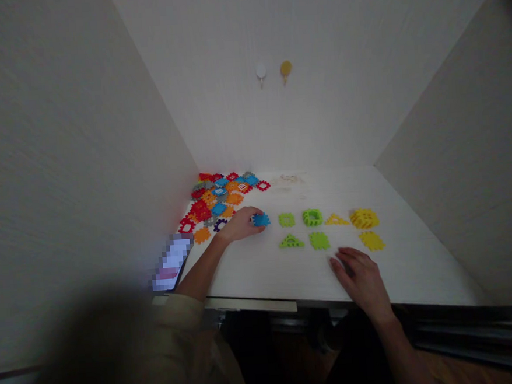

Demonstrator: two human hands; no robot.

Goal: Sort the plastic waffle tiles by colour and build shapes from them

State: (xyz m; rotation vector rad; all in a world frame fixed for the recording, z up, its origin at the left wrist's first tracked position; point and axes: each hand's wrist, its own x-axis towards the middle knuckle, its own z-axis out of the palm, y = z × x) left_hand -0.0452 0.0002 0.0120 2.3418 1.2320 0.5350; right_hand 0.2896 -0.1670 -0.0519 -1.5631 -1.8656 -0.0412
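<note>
My left hand (241, 224) rests on the white table (411, 275) with its fingers closed on a blue toothed building tile (261, 219), just right of a pile of red, orange, blue and grey tiles (219, 200). My right hand (360, 275) lies flat on the table near the front edge, fingers stretched out, holding nothing. Beyond it lie green tiles: a square (286, 219), a built ring-like piece (313, 217), a triangle (291, 242) and another square (319, 241). To their right are yellow pieces: a triangle (336, 219), a built block (363, 218) and a flat tile (372, 240).
A phone (172, 262) lies at the table's left front corner. White walls close in the table on the left, back and right. Two small hooks, white (260, 71) and yellow (285, 69), hang on the back wall. My sleeve (178, 338) fills the lower left.
</note>
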